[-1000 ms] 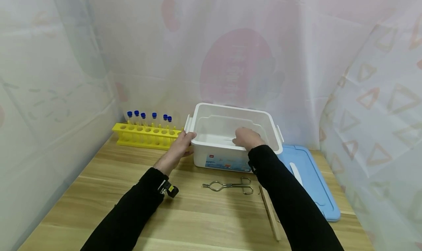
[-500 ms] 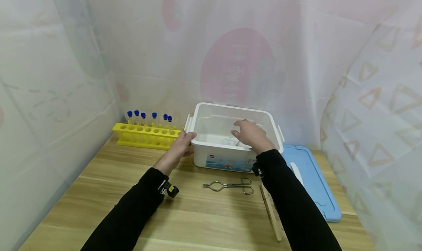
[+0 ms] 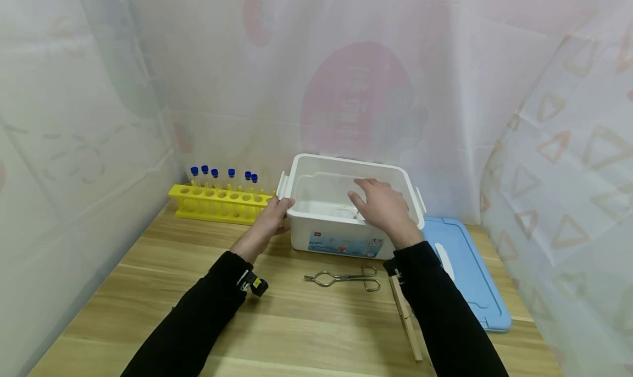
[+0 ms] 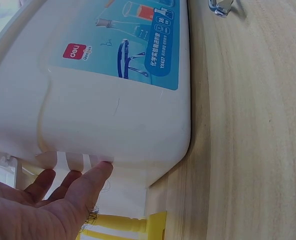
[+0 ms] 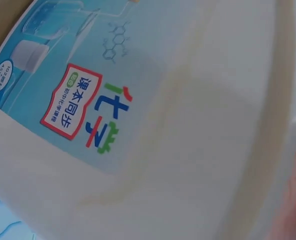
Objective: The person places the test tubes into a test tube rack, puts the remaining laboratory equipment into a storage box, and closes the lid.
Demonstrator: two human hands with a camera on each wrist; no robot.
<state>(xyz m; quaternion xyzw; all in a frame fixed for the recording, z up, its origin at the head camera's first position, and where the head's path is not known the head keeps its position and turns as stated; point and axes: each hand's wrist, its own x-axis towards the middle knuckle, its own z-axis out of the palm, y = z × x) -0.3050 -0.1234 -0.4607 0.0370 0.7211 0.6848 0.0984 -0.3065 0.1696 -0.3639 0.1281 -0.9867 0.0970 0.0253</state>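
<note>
A white plastic storage box [image 3: 316, 231] with a blue label stands at the back of the table. My left hand [image 3: 262, 228] holds its left end, the thumb at the rim's front corner and the fingers against the end wall below the handle. In the left wrist view, those fingers [image 4: 95, 180] touch the wall. My right hand [image 3: 386, 206] is over the right part of the box, fingers loosely extended, with nothing seen in it. Some clear glassware [image 3: 348, 210] lies inside, partly hidden. The right wrist view shows mostly the box's labelled front [image 5: 198, 150].
Left of the box is a yellow rack [image 3: 217, 204] with several blue-capped test tubes. Metal crucible tongs [image 3: 341, 278] lie in front. A wooden test tube holder [image 3: 407, 327] lies beside my right sleeve. The blue lid [image 3: 477, 278], with a white strip-like piece [image 3: 445, 260] on it, is at right.
My right hand has risen from inside the box, its fingers opening out, and shifted slightly right and toward me. The left hand stays at the box.
</note>
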